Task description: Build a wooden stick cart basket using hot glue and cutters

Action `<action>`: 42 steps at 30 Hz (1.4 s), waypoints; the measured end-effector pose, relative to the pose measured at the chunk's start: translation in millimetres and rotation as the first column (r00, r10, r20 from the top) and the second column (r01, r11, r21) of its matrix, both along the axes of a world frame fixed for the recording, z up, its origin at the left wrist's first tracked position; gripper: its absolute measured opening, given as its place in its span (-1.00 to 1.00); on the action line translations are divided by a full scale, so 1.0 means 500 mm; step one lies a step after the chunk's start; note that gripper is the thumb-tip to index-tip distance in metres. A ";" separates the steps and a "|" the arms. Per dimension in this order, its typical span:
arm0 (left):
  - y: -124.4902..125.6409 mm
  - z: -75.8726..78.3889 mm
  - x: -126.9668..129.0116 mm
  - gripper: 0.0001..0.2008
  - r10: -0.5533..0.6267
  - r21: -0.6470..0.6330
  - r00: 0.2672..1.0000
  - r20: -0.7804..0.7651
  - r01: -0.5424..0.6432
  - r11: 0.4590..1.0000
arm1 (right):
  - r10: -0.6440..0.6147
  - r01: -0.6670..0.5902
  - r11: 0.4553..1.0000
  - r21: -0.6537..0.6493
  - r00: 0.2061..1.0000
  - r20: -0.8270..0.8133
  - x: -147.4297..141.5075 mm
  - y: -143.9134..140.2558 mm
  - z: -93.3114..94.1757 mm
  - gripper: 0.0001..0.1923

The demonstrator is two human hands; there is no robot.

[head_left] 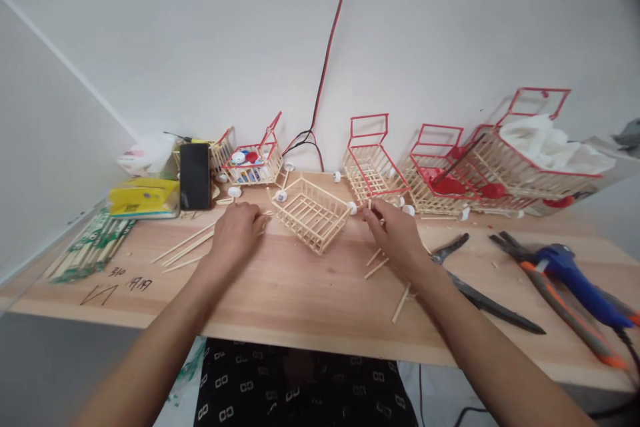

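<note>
Two forearms reached out from the near edge of the wooden table [310,307] toward a small basket [313,212] built of thin sticks, which sat tipped on its side between my hands. Loose sticks [186,245] lay beside the left hand [235,235], more beside the right, and black shears [480,293] sat just right of my right wrist.

I judged the risk to be in the basket's joints: squeezing from both sides could pop a stick loose, and a slip could knock off the white wheel [352,208] at its corner.

My left hand rested knuckles-up, fingers curled around something at the basket's left end; whether it was truly clamped I could not tell. My right hand [395,233] lay palm-down, thumb and forefinger pinched together on a short stick right by that wheel.

Farther back stood red-trimmed carts [370,167] along the wall, a black phone [195,175], and a blue glue gun [580,283] off right.
</note>
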State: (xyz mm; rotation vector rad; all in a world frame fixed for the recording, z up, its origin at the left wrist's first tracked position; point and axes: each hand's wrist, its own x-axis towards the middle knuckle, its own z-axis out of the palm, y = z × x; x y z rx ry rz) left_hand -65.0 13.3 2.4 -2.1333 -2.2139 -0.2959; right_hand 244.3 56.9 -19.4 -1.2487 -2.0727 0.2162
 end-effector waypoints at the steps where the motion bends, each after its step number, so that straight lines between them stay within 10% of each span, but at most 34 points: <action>1: 0.002 0.000 0.006 -0.70 0.019 -0.014 0.999 -0.028 -0.019 1.000 | 0.004 -0.004 1.000 0.003 1.000 -0.002 0.000 0.000 0.000 -0.75; 11: -0.006 -0.002 -0.021 -0.82 0.033 -0.044 0.933 0.359 -0.019 0.999 | 0.027 -0.027 1.000 0.002 0.999 -0.024 -0.004 -0.008 0.012 -0.74; 19: -0.053 0.032 -0.002 -0.72 -0.047 -0.002 0.395 0.917 0.123 0.992 | 0.023 -0.025 1.000 -0.009 0.992 -0.121 -0.011 -0.021 0.030 -0.72; 32: -0.020 0.082 0.160 -0.74 -0.161 0.150 0.002 0.987 0.358 0.922 | 0.100 -0.318 0.916 -0.245 0.772 -0.627 -0.043 -0.073 0.079 -0.72; 38: -0.002 0.082 0.202 -0.69 -0.147 0.137 -0.011 0.989 0.453 0.881 | 0.129 -0.400 0.875 -0.271 0.734 -0.667 -0.059 -0.089 0.093 -0.78; 42: 0.008 0.076 0.190 -0.83 -0.341 0.224 0.276 0.898 0.380 0.897 | 0.020 -0.276 0.908 -0.314 0.779 -0.627 -0.048 -0.074 0.068 -0.75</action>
